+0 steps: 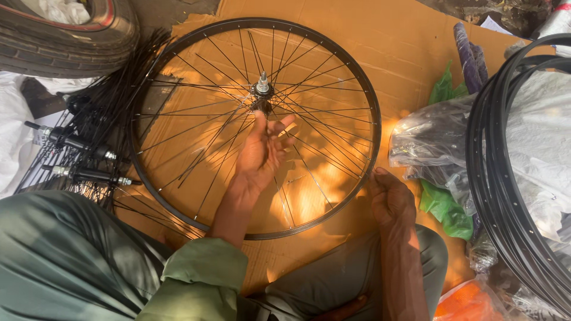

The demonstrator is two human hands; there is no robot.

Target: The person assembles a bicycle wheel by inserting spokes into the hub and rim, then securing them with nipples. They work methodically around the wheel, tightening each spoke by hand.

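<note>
Bicycle wheel (333, 214) flat on cardboard (410, 53), hub (262, 89) at centre. Left hand (262, 156) open among loose spokes (208, 148), gripping nothing, apparently. Right hand (389, 199) curled on rim edge. Risk: slack spokes tangling or bending, wheel sliding if rim grip slips.
</note>
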